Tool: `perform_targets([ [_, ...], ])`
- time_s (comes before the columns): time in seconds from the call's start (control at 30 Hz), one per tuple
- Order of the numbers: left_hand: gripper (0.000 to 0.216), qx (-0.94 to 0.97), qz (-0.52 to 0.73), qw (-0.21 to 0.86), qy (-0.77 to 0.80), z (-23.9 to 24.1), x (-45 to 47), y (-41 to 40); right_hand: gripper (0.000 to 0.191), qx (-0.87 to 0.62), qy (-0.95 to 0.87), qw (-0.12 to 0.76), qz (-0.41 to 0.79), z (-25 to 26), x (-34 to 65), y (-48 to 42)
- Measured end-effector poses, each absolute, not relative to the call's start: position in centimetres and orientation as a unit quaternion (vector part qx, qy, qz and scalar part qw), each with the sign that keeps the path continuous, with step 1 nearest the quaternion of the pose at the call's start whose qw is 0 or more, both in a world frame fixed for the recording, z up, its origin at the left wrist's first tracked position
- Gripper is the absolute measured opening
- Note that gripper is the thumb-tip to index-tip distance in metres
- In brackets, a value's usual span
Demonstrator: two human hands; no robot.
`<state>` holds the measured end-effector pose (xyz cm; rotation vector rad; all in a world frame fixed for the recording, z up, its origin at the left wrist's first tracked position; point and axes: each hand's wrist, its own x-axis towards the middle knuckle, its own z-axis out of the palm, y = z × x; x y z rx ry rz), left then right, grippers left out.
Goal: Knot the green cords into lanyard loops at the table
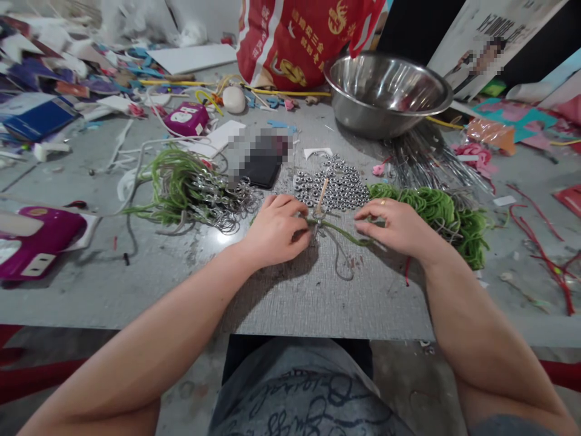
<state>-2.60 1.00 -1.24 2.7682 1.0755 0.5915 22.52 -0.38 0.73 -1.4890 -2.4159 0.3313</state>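
green cord (342,232) lies across the middle of the frame on the worktop (281,309), between the left hand (284,230) and the right hand (385,223). it meets a small silver ring (319,221) there; whether it passes through or only around it cannot be told at this size. the likeliest trouble, by judgement, is the thin grey loop (345,278) trailing toward the near edge: slack as it is, it could catch under a palm and drag the cord askew. the crossing at the ring might also loosen if one side is pulled harder than the other. the cord looks soft and slightly fuzzy, mid green, curving down to the right toward a paler tip.

the left hand is half curled at the cord's left side, fingertips partly hidden, so whether it pinches anything cannot be told. the right hand has thumb and fingers parted, just beside the cord's right stretch.

just beyond, a pale wooden peg (322,195) stands tilted behind the ring. farther back is a spread of silver beads (336,181), near enough that a careless finger might scatter them. a green bundle (167,181) lies left of centre, another heap (438,209) right of centre. beyond them sit a steel basin (385,115), upper right, and a red bag (290,36), top middle.
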Motion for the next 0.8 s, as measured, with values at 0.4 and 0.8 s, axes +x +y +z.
perform_targets([
  [0.4, 0.032, 0.891, 0.253, 0.078, 0.368, -1.2, -2.6, 0.8, 0.014, -0.557, -0.784, 0.014, 0.273, 1.1, 21.1, -1.2],
  [0.8, 0.054, 0.891, 0.253, 0.205, 0.315, -1.8, -0.9, -0.1, 0.028, -0.481, -0.442, 0.428, 0.625, -1.0, 17.5, -1.8],
])
